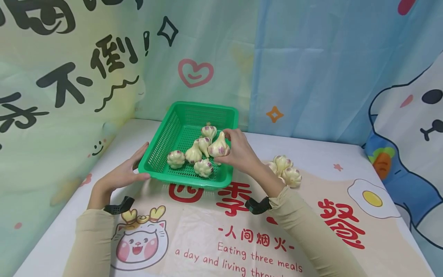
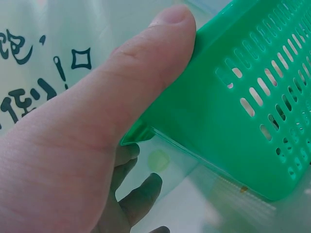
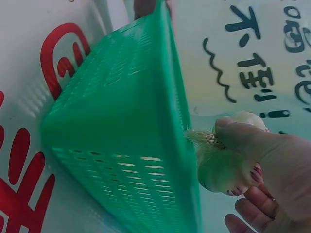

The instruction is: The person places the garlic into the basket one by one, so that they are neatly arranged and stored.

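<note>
Between thumb and fingers my right hand [image 1: 242,153] holds a garlic bulb [image 1: 219,147] over the right side of a green perforated basket [image 1: 183,181]. The right wrist view shows this whitish, purple-streaked bulb [image 3: 224,171] beside the rim, its dry tip toward the basket. My left hand [image 1: 122,171] is at the basket's front left corner. Its thumb [image 2: 160,53] lies along the rim in the left wrist view, while the fingers extend loosely outside the wall. Several garlic bulbs [image 1: 193,153] lie in the basket, mostly toward its middle and right.
Right of the basket, a small pile of garlic bulbs [image 1: 290,177] rests on the table, partly behind my right forearm. A printed mat [image 1: 207,227] covers the table in front. Printed curtains [image 1: 221,50] hang right behind and to the left.
</note>
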`<state>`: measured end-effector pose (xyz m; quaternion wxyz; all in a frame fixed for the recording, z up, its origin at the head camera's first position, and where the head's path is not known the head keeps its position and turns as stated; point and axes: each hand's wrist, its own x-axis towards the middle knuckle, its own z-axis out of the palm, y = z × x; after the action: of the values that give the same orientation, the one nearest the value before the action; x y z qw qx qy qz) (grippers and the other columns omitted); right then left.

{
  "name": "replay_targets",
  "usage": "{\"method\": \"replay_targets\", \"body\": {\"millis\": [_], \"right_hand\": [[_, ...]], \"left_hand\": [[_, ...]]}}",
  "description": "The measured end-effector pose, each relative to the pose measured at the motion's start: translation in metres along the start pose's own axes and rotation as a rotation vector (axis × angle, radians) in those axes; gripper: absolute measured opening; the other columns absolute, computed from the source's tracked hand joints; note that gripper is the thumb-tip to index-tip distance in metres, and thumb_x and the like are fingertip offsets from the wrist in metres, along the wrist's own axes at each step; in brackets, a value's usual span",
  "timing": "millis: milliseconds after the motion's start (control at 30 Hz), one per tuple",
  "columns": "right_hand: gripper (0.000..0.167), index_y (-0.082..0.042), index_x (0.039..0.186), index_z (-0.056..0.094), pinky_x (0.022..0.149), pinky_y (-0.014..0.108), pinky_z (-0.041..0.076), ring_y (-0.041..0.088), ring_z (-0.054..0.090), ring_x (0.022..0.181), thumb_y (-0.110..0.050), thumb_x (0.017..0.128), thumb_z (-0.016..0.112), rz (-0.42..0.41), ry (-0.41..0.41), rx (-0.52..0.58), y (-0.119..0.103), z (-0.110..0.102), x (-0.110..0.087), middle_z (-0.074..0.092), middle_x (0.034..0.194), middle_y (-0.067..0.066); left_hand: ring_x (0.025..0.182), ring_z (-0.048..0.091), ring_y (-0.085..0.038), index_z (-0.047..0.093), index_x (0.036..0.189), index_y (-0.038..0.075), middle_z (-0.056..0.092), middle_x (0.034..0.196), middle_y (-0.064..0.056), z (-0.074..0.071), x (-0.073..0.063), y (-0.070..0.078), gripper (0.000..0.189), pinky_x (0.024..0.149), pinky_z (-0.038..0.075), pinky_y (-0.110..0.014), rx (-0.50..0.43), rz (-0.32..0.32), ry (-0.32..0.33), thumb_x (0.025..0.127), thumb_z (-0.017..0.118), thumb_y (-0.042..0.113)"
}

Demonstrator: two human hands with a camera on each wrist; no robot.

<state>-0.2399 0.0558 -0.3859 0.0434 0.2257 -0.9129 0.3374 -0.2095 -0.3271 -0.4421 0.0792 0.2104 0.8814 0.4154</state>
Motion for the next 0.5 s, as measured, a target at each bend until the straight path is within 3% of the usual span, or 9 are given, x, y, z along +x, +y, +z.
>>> {"method": "replay_targets", "body": {"millis": [500], "right_hand": [[0.088, -0.003, 0.143, 0.034, 0.084, 0.037, 0.046, 0.024, 0.047, 0.107, -0.035, 0.075, 0.078, 0.041, -0.126, -0.024, 0.009, 0.012, 0.041, 0.046, 0.126, 0.015]], "left_hand": [[0.148, -0.003, -0.032, 0.003, 0.154, 0.025, -0.006, 0.161, 0.001, 0.0, 0.0, -0.002, 0.1, 0.108, 0.016, -0.068, -0.013, 0.014, -0.001, 0.082, 0.073, 0.026]]}}
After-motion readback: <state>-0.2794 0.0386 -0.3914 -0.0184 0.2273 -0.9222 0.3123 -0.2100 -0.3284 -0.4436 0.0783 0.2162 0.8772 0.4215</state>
